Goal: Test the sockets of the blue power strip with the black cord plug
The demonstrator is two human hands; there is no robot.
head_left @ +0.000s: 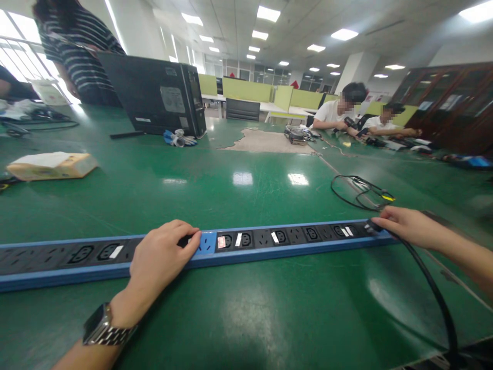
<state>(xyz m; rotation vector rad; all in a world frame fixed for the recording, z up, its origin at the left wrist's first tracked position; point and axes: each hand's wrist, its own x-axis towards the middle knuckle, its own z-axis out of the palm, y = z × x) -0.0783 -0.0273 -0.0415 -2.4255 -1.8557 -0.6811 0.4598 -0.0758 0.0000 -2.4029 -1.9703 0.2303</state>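
Observation:
A long blue power strip [239, 253] with black sockets and a few white stickers lies across the green table. My left hand [164, 252], with a watch [106, 326] on its wrist, is closed over the strip's middle, thumb on the near side beside a blue socket section. Over at the strip's right end, my right hand [404, 223] pinches a black plug [372, 226]. The plug is at the last socket; how deep it sits cannot be made out. From it a thick black cable [433, 285] curves down to the lower right corner.
A coiled black cable [358, 191] lies behind my right hand. Further back are a black computer tower [154, 97], gloves [180, 137], a tissue pack [52, 165] and a bare patch of tabletop [269, 141]. Two people sit at the far right; another stands at the left.

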